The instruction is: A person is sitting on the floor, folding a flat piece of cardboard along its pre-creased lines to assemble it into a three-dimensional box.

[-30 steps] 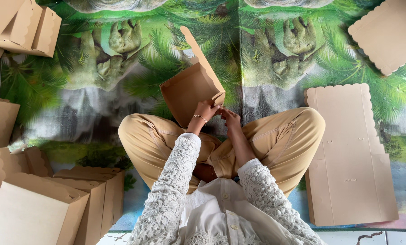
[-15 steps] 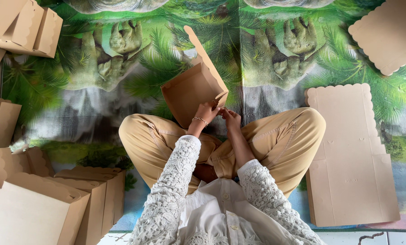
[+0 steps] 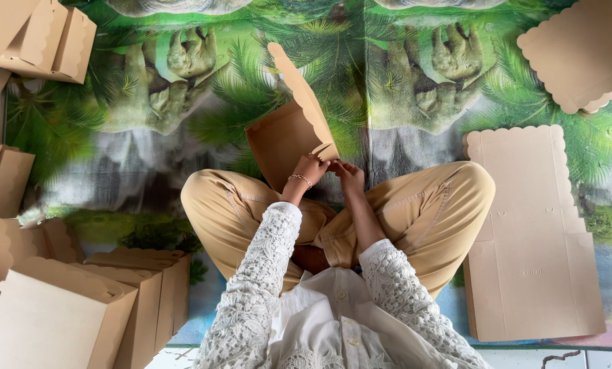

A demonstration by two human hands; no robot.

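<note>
At the far left, folded brown cardboard boxes (image 3: 66, 314) stand in a stack beside the person's left knee, with more folded boxes (image 3: 36, 37) lying in the top left corner, all plain tan with scalloped flap edges. They rest on a floor mat (image 3: 148, 157) printed with green palm fronds and grey stone shapes.

In the middle, a half-folded brown box (image 3: 285, 140) is held above the crossed legs, just in front of the knees. Its long scalloped flap (image 3: 302, 89) runs from the hands up and away to the upper left, and its open side faces the left.

The left hand (image 3: 309, 169), wearing a thin bracelet, has its fingers closed on the box's near lower corner. The right hand (image 3: 350, 176) sits just beside it, fingers pinched on the same corner edge; both wrists are bent upward, forearms converging from white lace sleeves.

To the right, a flat unfolded box blank (image 3: 531, 232) lies lengthwise beside the right knee, and another scalloped blank (image 3: 582, 51) lies in the top right corner.
</note>
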